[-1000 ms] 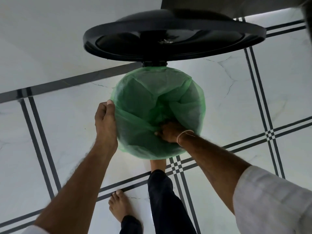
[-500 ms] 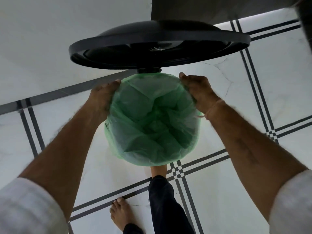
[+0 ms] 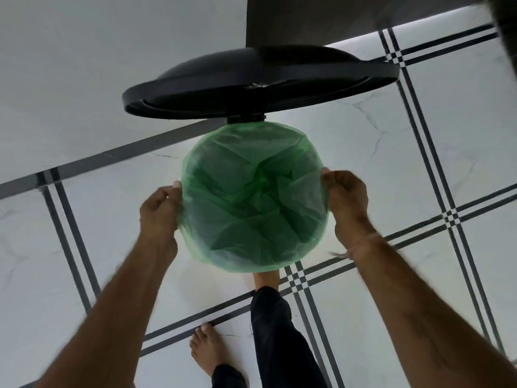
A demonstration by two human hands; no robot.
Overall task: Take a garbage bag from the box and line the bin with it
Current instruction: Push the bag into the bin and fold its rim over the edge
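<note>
Garbage bag is basically seated, hands now down at the sides of the bin

Garbage bag point(image 3: 253, 197), the green see-through one, is inside the bin and its mouth is folded out over the rim all the way round, as far as I can see. The bin itself is almost fully hidden under the plastic, so you only get the round outline. Bin lid point(image 3: 260, 85) is flipped up on its hinge at the far side of the bin, standing open above it.

What changed: half a second ago both hands were up at the far part of the rim, near the hinge, pulling the film over. Now they've slid round to the middle of the bin, one on each side. Before that, the right hand was down inside the bag pushing it in. So it looks like the tucking-in is over and this is the final smoothing of the overhang.

Left hand point(image 3: 160, 211) is curled against the left side of the bin, fingers closed and pinching the loose film there. Right hand point(image 3: 347, 198) is the same on the right side, fingers bent around the edge of the plastic.

Inside the bin there's only the bag, crumpled and bunched toward the middle, not pressed flat to the walls. No rubbish in it. A foot is tucked in at the near base of the bin, probably on the pedal, though I can't see one.

The box isn't in view.
</note>
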